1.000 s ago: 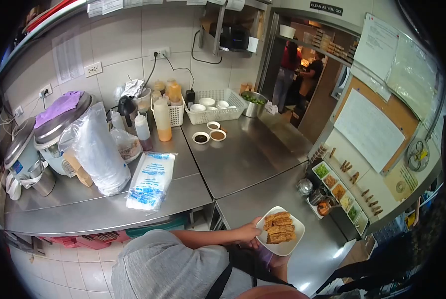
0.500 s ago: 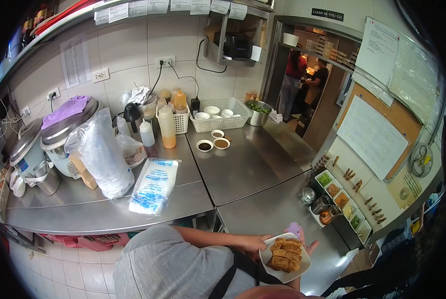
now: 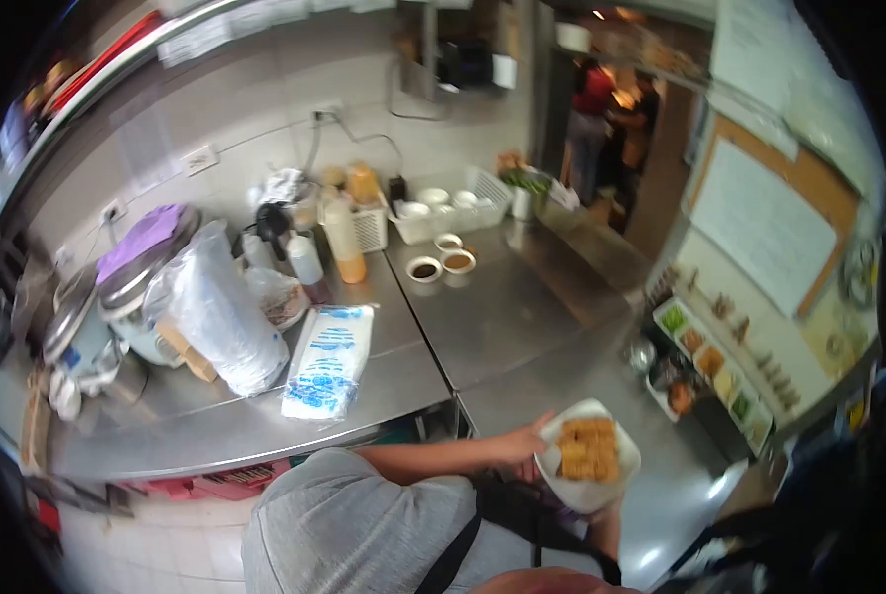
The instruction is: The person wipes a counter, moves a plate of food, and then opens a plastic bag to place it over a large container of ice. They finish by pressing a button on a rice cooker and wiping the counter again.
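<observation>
A white squarish plate (image 3: 591,409) is in front of my body at the lower right, held over the counter's near edge. Sliced golden-brown fried food (image 3: 589,450) lies on it in rows. My left hand (image 3: 524,447) is closed on the plate's left edge. At the plate's near edge, my right hand (image 3: 609,519) supports it from below, most of its fingers hidden by the plate. Farther off on the steel counter (image 3: 522,317) are a small cup of dark sauce (image 3: 424,269), a cup of brown sauce (image 3: 458,261) and a third small cup (image 3: 448,242).
A white basket (image 3: 483,203) of small bowls stands at the back beside squeeze bottles (image 3: 344,238). Packaged plastic bags (image 3: 330,361), a stuffed clear bag (image 3: 227,317) and rice cookers (image 3: 146,277) occupy the left. Ingredient containers (image 3: 715,366) line the right wall. Two people stand beyond the doorway.
The plate has risen slightly and moved rightward, its angle changed. My right hand has shifted from its far side to underneath; the purple thing beside that hand is now mostly hidden. The view has turned and blurred.
</observation>
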A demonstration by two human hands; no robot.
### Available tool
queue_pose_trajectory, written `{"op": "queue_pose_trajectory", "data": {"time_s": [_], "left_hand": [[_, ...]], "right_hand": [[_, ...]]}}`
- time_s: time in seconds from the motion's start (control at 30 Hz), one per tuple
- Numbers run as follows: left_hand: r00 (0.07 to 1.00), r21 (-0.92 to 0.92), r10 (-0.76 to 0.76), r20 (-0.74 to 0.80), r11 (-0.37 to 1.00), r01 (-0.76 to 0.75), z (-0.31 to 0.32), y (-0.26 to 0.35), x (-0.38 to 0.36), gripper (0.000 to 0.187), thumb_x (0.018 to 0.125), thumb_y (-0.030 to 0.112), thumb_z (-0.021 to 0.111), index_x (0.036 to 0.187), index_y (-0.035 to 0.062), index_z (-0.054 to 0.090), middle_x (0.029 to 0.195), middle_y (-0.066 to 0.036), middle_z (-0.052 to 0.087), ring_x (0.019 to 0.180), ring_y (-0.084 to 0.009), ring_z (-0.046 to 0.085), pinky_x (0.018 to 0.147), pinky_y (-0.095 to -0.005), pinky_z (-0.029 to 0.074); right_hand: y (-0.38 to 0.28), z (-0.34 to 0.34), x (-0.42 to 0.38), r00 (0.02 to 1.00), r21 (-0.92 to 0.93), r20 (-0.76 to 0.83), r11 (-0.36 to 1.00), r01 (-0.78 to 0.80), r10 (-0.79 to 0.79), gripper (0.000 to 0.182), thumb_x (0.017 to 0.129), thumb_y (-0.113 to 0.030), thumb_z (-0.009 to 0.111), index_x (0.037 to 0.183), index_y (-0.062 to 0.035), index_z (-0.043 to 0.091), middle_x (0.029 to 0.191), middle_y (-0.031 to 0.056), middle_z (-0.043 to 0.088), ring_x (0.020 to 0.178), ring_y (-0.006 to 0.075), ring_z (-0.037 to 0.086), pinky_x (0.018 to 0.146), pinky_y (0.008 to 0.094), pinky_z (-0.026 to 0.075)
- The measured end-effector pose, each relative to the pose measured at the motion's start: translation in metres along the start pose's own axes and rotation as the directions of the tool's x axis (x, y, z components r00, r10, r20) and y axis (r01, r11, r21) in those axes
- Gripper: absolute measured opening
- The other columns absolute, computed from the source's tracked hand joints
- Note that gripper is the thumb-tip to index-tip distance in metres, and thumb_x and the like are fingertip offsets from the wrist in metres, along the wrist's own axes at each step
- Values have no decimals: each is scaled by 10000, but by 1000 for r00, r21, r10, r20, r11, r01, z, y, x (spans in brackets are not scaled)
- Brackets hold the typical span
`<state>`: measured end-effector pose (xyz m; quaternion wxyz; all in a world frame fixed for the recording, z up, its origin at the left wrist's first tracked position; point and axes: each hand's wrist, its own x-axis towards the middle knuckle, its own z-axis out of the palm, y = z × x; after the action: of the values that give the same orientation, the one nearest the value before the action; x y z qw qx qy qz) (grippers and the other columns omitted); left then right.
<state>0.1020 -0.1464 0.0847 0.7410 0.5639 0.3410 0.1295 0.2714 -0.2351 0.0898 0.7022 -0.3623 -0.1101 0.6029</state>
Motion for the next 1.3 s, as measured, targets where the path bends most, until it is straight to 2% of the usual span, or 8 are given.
{"op": "queue_pose_trajectory", "data": {"time_s": [0.1,0.23,0.4,0.53,0.73,0.93,1.17,1.3], "left_hand": [[998,-44,-54,-32,998,53,-26,18,2,637,722,79,393,1279,161,94,631,-115,577,442,-165,567,352,-253,466],[983,-44,-49,-176,998,42,-60,19,21,625,706,28,352,1278,120,118,591,-90,558,412,-149,545,325,-223,437],[934,-118,-32,-356,993,-11,-97,4,50,615,749,38,312,1292,149,46,629,-104,547,423,-149,530,351,-238,438],[897,-224,-83,-434,975,-18,-119,1,70,619,751,24,288,1298,168,36,657,-116,546,453,-153,534,387,-239,451],[921,-302,-90,-378,953,-31,-161,9,124,536,783,60,292,1264,179,90,749,-105,548,499,-148,546,403,-230,453],[939,-313,-67,-338,949,-45,-198,28,169,404,832,157,286,1225,151,189,819,-96,537,555,-157,541,459,-259,469],[912,-324,-2,-411,935,-144,-231,43,214,454,857,237,345,1252,100,167,782,-82,542,504,-124,532,401,-242,472],[925,-322,7,-380,936,-139,-243,54,235,410,858,236,343,1219,91,212,774,-79,542,505,-119,532,396,-236,469]], "right_hand": [[-30,-55,10,921,-74,218,947,-314,322,728,759,-665,214,1013,-43,495,851,123,577,689,224,565,617,349,475],[-80,-110,20,998,-461,-53,887,10,-39,396,806,-416,411,793,-41,538,684,79,553,619,204,554,590,293,453],[-101,-117,39,865,-958,277,-187,216,-419,161,749,-161,499,680,-22,540,644,93,530,648,167,537,627,235,403],[-143,-57,76,958,-999,1,38,12,-287,261,750,-264,564,658,-21,536,549,42,499,519,92,450,508,244,384],[-180,-4,225,870,-938,165,198,283,-465,250,777,-237,545,861,-2,539,625,44,540,510,113,489,481,250,396],[-223,-18,404,571,-975,217,-204,87,-792,484,750,-288,552,1124,1,446,998,234,528,956,346,497,805,391,397],[-235,-20,458,553,-953,268,-302,31,-789,286,772,-260,524,969,-57,570,922,165,571,845,295,552,740,363,428],[-215,39,428,225,-923,385,-372,101,-895,229,786,-259,520,900,-74,594,851,129,592,794,255,571,699,317,439]]}}
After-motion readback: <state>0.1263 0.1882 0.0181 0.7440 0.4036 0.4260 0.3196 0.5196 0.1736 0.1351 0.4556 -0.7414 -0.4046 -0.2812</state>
